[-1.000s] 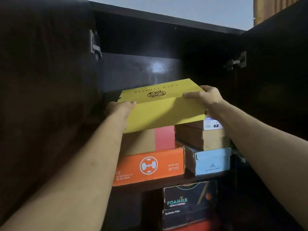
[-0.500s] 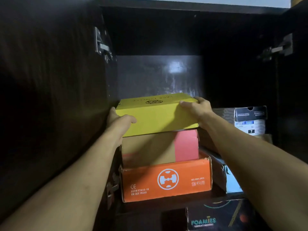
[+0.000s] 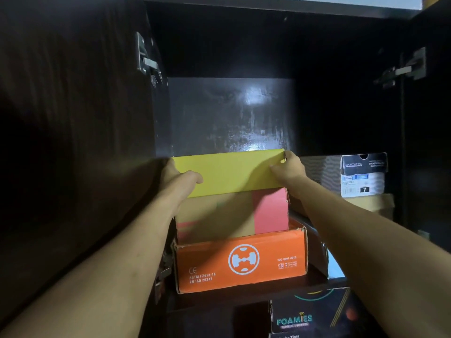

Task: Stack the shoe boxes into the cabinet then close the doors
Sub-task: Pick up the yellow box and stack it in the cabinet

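Note:
A yellow shoe box [image 3: 231,173] lies on top of a tan and pink box [image 3: 234,215], which sits on an orange box [image 3: 241,263] on the cabinet's upper shelf. My left hand [image 3: 179,175] grips the yellow box's left end, thumb across its front face. My right hand [image 3: 289,168] holds its right end at the upper corner. Only the box's front face shows; its lid is out of sight. Both forearms reach in from below.
To the right stands a second stack: a black and white box [image 3: 363,174] on a tan box [image 3: 380,203], with a blue box [image 3: 335,267] lower down. A black box marked FOAMIES [image 3: 307,313] sits on the lower shelf. Both dark cabinet doors [image 3: 68,142] hang open.
The yellow box has gone from tilted, with its lid showing, to flat on the stack and deeper in the cabinet. Both hands stayed on its ends. The camera moved closer.

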The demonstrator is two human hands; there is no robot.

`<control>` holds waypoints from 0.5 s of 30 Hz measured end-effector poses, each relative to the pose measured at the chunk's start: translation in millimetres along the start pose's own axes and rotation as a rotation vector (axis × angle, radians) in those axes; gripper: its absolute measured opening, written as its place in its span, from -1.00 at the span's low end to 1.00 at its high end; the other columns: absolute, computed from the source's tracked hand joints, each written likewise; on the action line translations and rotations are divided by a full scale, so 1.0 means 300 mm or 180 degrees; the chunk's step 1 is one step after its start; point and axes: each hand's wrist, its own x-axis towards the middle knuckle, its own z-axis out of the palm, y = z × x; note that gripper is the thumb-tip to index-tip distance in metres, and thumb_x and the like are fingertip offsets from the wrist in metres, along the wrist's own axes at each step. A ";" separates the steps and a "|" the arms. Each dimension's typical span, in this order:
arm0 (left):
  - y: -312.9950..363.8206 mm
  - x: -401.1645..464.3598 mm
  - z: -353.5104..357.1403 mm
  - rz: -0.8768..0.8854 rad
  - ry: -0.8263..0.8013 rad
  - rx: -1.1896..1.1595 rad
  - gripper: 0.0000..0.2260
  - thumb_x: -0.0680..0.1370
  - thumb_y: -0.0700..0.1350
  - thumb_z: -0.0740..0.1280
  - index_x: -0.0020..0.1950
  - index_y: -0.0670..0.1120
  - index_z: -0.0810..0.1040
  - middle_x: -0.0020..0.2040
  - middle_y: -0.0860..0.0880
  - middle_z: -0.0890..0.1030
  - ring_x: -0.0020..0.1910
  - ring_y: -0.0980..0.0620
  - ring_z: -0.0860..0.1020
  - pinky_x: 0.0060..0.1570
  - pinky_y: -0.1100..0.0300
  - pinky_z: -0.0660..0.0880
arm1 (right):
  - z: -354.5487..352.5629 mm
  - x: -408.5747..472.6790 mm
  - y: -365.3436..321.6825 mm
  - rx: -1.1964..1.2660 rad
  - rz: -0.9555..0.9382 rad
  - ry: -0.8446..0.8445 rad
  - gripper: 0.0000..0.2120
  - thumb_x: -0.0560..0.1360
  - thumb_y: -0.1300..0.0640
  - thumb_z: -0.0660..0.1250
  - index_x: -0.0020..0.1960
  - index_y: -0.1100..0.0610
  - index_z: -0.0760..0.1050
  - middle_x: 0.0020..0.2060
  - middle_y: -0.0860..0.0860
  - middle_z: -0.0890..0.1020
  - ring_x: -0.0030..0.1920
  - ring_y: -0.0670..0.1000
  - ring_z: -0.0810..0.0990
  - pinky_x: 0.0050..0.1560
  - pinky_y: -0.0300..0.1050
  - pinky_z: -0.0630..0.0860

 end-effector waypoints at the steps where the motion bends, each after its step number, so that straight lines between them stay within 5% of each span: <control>1: 0.006 -0.008 0.006 0.0053 0.0108 0.0169 -0.22 0.40 -0.25 0.42 0.56 -0.05 0.15 0.52 -0.02 0.26 0.46 -0.04 0.29 0.23 0.20 0.30 | -0.010 -0.015 0.003 -0.0077 0.0008 -0.0036 -0.56 0.49 0.18 0.31 0.36 0.18 0.39 0.18 0.14 0.55 0.11 0.14 0.52 0.02 -0.12 0.43; 5: 0.033 -0.069 0.079 0.0748 0.0434 0.0853 -0.26 0.42 -0.26 0.36 0.56 -0.10 0.15 0.60 -0.03 0.05 0.57 0.04 0.02 0.52 0.14 0.05 | -0.099 -0.081 0.023 -0.0369 -0.0087 -0.0109 -0.59 0.42 0.18 0.37 0.26 0.17 0.49 0.08 0.09 0.62 0.12 0.10 0.58 0.02 -0.14 0.47; 8: 0.044 -0.164 0.198 0.1065 0.0176 0.0814 -0.37 0.43 -0.25 0.36 0.49 -0.10 0.30 0.54 -0.06 0.25 0.53 0.01 0.18 0.47 0.16 0.16 | -0.223 -0.146 0.033 -0.0613 -0.0222 -0.0189 -0.64 0.41 0.18 0.45 0.19 0.18 0.56 -0.02 0.07 0.66 0.02 0.07 0.63 -0.02 -0.12 0.53; 11: 0.042 -0.268 0.348 0.0992 -0.0588 0.0641 -0.54 0.41 -0.25 0.39 0.32 -0.11 0.52 0.31 -0.08 0.54 0.30 -0.03 0.48 0.24 0.25 0.36 | -0.384 -0.231 0.055 -0.0915 -0.0053 -0.0348 -0.66 0.42 0.17 0.45 0.18 0.18 0.56 -0.02 0.13 0.68 -0.04 0.13 0.68 -0.12 0.02 0.64; 15: 0.035 -0.437 0.522 0.0814 -0.2010 0.0822 -0.73 0.40 -0.18 0.47 0.09 -0.16 0.64 0.06 -0.07 0.65 -0.01 -0.02 0.59 -0.10 0.22 0.48 | -0.625 -0.394 0.069 -0.1357 0.0486 -0.0717 -0.67 0.49 0.20 0.42 0.23 0.23 0.52 -0.05 0.22 0.67 -0.17 0.04 0.68 -0.22 -0.03 0.65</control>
